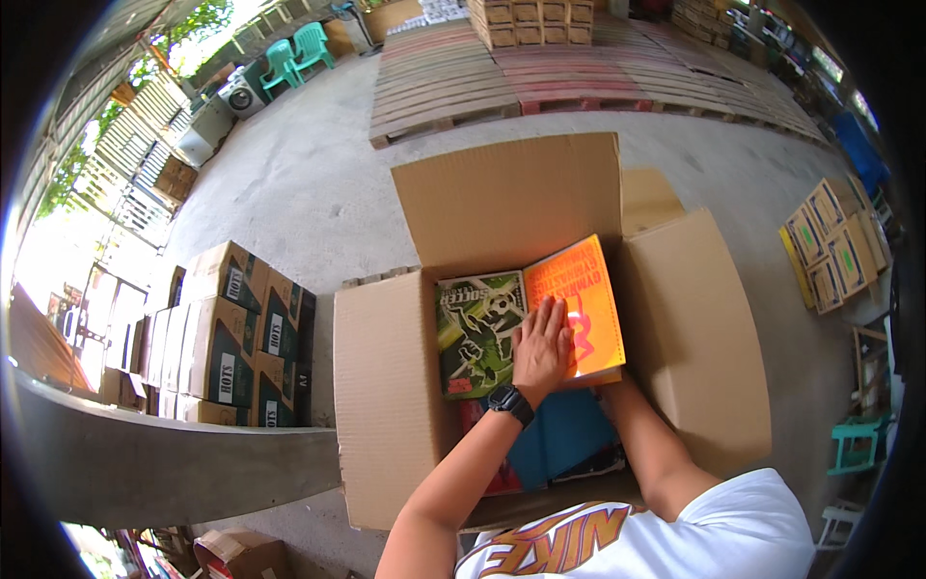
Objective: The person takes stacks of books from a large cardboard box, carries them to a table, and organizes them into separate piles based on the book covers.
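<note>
An open cardboard box [526, 207] stands before me with its flaps spread outward. My left hand [543, 347], with a black watch at the wrist, lies flat with fingers stretched on an orange book [588, 299]. That orange book tilts up along the box's right side. Reaching in from the right, my right forearm [641, 415] passes under the orange book's lower edge, which hides the hand and its fingers. A green soccer-themed book [473, 333] lies at the left in the box. Nearer to me in the box are blue-covered books [555, 434] and a partly hidden red one.
Stacked printed cartons [227, 347] stand at the left, behind a grey curved ledge [174, 463]. Wooden pallets [444, 92] bearing boxes lie at the back. More cartons [834, 241] and a green stool [857, 444] are at the right. Green chairs [311, 46] stand far left.
</note>
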Demonstrator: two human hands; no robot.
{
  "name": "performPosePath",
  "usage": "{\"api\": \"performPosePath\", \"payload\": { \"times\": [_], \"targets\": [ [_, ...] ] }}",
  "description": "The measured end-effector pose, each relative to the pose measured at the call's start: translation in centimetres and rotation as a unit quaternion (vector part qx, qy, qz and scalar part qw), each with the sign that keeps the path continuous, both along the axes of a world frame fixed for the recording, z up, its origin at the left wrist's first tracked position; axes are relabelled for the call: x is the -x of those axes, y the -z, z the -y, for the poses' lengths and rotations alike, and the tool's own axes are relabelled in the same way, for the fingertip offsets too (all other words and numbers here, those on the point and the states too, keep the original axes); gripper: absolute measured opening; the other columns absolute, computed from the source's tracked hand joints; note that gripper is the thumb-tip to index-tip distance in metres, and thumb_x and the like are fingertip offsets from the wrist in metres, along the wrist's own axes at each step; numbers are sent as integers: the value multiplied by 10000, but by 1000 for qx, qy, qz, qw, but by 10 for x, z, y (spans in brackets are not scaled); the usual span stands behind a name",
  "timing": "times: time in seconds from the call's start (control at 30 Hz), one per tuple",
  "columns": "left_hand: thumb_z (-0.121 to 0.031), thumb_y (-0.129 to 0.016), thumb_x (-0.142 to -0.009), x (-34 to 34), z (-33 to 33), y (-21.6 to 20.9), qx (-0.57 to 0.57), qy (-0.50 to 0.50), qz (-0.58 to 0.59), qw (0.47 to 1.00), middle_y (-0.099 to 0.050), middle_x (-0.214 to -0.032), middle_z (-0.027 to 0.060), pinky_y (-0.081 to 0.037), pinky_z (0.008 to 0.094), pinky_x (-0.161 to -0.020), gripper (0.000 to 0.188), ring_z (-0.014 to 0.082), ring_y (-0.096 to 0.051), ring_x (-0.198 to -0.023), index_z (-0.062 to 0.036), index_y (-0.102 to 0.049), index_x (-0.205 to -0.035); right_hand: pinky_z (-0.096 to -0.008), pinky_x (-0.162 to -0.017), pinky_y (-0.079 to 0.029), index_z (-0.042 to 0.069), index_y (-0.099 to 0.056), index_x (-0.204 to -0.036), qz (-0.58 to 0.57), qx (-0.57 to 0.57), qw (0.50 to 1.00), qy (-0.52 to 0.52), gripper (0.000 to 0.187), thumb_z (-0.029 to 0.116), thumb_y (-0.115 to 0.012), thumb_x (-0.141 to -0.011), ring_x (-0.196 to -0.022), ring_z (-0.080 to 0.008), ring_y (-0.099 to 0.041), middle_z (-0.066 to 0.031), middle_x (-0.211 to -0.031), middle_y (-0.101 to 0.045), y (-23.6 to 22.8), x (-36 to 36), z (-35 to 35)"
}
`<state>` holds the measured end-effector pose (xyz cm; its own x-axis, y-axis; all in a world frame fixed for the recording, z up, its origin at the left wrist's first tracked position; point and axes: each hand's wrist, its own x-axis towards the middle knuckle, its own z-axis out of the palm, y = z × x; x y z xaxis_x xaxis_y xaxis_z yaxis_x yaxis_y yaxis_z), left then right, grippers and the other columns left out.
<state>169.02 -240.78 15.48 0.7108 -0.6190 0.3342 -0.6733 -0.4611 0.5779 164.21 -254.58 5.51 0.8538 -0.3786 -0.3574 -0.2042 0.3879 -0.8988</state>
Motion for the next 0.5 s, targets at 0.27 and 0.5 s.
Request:
{"api": "performPosePath", "payload": {
  "times": [0.27, 0.5],
  "targets": [
    [-310, -465, -866, 28, 2, -76, 8, 52, 7, 999, -317, -1387, 96, -125, 553, -1001, 475, 323, -293, -1225, -167, -395, -1314, -333, -830, -471, 17, -475, -1175, 39, -31, 999, -9, 423, 149, -588, -789, -960, -178, -561, -101, -1076, -575, -63, 29, 5],
    [-174, -758, -646, 26, -54, -136, 367, 78, -360, 854, -237, -1335, 221, -234, 420, -1017, 1009, 313, -234, -1255, 10, -69, -1359, -336, -826, -473, 17, -478, -1169, 82, -31, 996, -3, 407, 190, -561, -810, -953, -184, -565, -105, -1074, -576, -130, 81, -12]
  ]
}}
